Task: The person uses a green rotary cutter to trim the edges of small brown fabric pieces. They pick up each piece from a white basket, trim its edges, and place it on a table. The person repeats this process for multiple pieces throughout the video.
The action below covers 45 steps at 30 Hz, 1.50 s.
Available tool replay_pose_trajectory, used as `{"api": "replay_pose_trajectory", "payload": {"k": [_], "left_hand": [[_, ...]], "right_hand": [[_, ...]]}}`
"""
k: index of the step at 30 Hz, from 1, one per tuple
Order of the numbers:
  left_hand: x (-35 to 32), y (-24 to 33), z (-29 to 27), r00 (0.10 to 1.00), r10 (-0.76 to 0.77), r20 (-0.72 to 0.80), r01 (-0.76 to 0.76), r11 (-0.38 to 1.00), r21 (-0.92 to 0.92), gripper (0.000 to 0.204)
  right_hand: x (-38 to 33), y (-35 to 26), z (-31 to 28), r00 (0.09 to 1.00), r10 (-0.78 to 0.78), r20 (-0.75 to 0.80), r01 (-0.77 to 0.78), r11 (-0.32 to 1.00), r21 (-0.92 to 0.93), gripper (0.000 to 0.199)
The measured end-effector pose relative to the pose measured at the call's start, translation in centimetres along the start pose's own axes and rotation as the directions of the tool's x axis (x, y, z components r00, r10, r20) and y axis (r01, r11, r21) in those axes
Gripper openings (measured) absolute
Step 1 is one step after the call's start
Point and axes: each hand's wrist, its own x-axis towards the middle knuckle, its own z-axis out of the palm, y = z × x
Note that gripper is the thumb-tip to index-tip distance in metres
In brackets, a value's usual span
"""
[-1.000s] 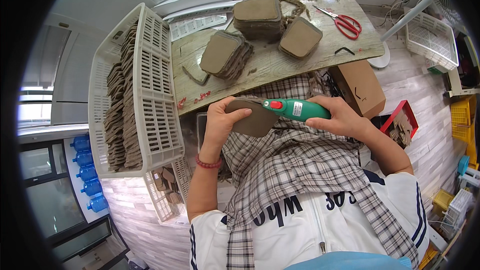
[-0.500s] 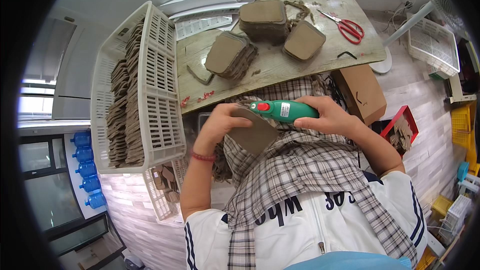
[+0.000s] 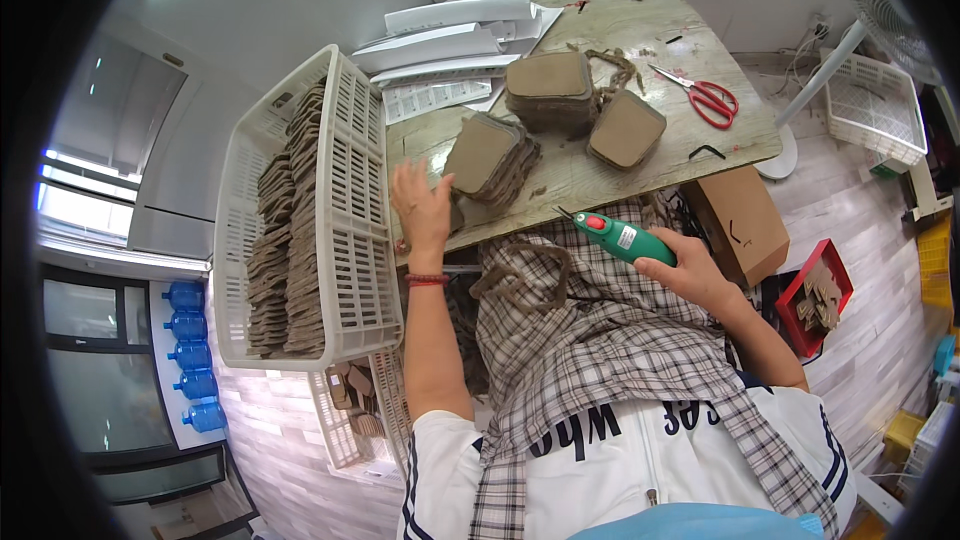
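My left hand [image 3: 422, 205] lies over the near left corner of the table with its fingers spread; part of a dark brown pad [image 3: 456, 216] shows beside its edge. My right hand [image 3: 692, 270] is closed around a green handheld tool [image 3: 622, 238] with a red button and a thin two-pronged tip, held above my lap and pointing left. A frayed loop of brown trimming [image 3: 530, 280] rests on my checked apron. Stacked rounded brown pads stand on the table: one stack [image 3: 482, 155] just right of my left hand, another [image 3: 548, 80] behind it, and a further pad [image 3: 627, 130] to the right.
A white crate [image 3: 345, 240] packed with brown pads stands left of the table [image 3: 560, 185]. Red-handled scissors [image 3: 705, 100], a black hex key [image 3: 707, 152] and paper sheets [image 3: 450, 45] lie on top. A cardboard box [image 3: 742, 220] and red box [image 3: 845, 290] sit at right.
My left hand has left the tool and reached forward-left onto the table; the pad it held is mostly out of sight. The tool shifted right, and a trimming loop now shows on my lap.
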Motion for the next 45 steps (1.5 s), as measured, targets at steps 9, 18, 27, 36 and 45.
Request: {"api": "replay_pose_trajectory", "payload": {"k": [9,18,27,36,45], "left_hand": [[1.3,6.0,-0.9,0.995,-0.082,0.061,0.094,0.973,-0.212,0.045],[-2.1,13.7,-3.3,0.838,-0.453,0.304,0.204,-0.256,-0.945,0.035],[-2.5,17.9,-2.9,0.785,-0.454,0.422,0.052,-0.630,-0.775,0.044],[-3.4,19.4,-2.0,0.832,-0.390,0.395,0.079,-0.622,-0.779,0.040],[-5.1,20.7,-1.8,0.817,-0.355,0.454,0.168,-0.607,-0.777,0.042]], "right_hand": [[-0.1,0.1,0.8,0.995,0.004,-0.096,0.001,0.999,0.052,0.041],[0.6,-2.6,1.4,0.979,-0.047,-0.200,0.064,0.995,0.079,0.042],[0.3,-4.4,1.8,0.966,-0.060,-0.251,0.088,0.991,0.104,0.039],[0.1,-4.4,1.7,0.958,-0.081,-0.276,0.123,0.983,0.139,0.039],[0.5,-4.6,1.3,0.949,-0.083,-0.306,0.135,0.979,0.154,0.041]]}}
